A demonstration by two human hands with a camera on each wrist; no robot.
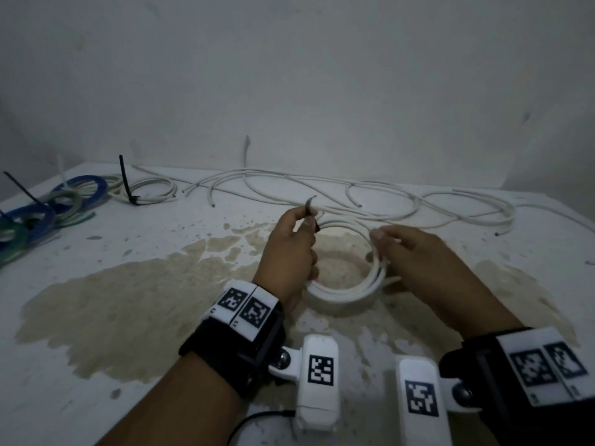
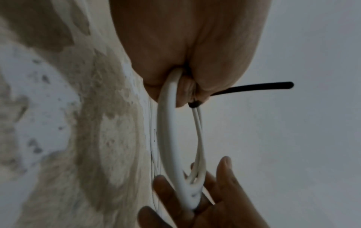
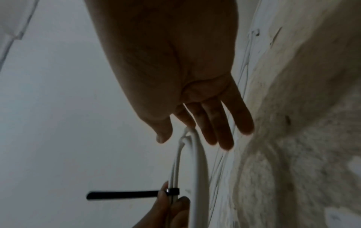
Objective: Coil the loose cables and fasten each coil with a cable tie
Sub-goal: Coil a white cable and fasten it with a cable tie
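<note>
Holding: left hand (image 1: 289, 252) pinched the black plastic cable tie (image 3: 125, 195) cinched round the white round-cable coil (image 1: 341, 291).
Right hand (image 1: 428, 268): fingers straight, steadying the coil's opposite side.
Location: coil raised above the stained white table (image 1: 128, 300).

The round coil of white plastic-sheathed cable (image 1: 341, 289) looks smooth and faintly glossy; the thin black plastic cable tie (image 2: 254, 87) is matt; the white-painted tabletop (image 1: 161, 317) is rough, flaked and brown-stained.
</note>
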